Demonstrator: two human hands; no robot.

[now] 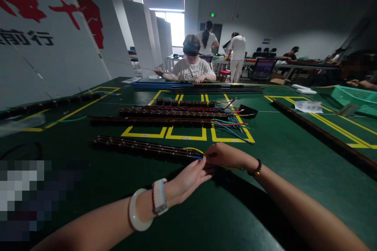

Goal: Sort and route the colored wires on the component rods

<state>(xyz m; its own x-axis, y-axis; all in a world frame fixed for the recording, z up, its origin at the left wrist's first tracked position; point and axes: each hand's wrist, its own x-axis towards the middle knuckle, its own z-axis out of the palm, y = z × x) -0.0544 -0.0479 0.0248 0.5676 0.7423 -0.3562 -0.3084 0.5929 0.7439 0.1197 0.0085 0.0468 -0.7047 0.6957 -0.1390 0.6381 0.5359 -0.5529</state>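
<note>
A long black strip (pixel 141 147) with thin copper-coloured rails lies on the green table in front of me. From its right end come a yellow wire (pixel 193 149) and a blue wire (pixel 197 157). My left hand (pixel 188 178) pinches the wires close to the strip's end, thumb on top. Touching it, my right hand (pixel 225 155) is closed around the wires' farther part, and a bit of yellow shows beneath it. The fingertips partly cover one another, so the exact grip is hidden.
Similar wired strips (pixel 153 120) lie just beyond, over yellow tape outlines (pixel 185 138). Another long strip (pixel 324 137) slants along the right. A green basket (pixel 353 100) stands at the far right. Across the table sits a person (pixel 191 66) behind blue-and-black bars (pixel 165 85).
</note>
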